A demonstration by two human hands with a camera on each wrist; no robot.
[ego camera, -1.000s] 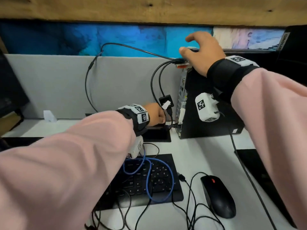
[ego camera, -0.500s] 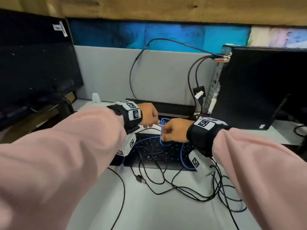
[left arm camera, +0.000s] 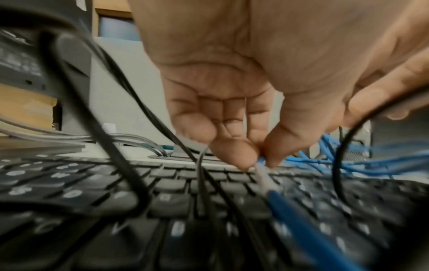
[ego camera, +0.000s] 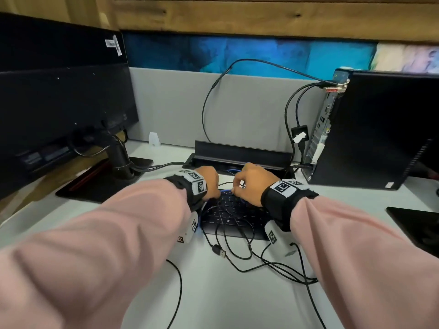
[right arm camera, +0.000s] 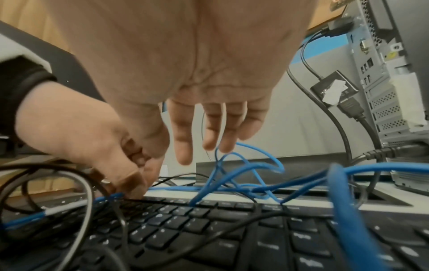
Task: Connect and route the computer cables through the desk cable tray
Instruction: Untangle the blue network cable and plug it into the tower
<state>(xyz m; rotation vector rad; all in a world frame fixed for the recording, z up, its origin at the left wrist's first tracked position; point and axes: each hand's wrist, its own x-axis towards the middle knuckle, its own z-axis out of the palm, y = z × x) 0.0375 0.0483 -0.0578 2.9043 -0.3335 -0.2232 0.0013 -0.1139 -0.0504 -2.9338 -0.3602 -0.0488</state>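
Progress: early-middle by my read, tower [ego camera: 380, 129] has several black leads plugged, blue cable [right arm camera: 250, 170] and USB plug [ego camera: 219, 252] loose | count: 1 monitor [ego camera: 64, 108], 1 tower, 1 tray [ego camera: 240, 151] open behind 1 keyboard [right arm camera: 232, 232], 1 blue cable tangled over keys | left hand [left arm camera: 232, 110] pinches blue cable; right hand [right arm camera: 197, 91] slack-fingered, empty

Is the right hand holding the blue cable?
No, the right hand hangs open above the blue cable; the left hand pinches it.
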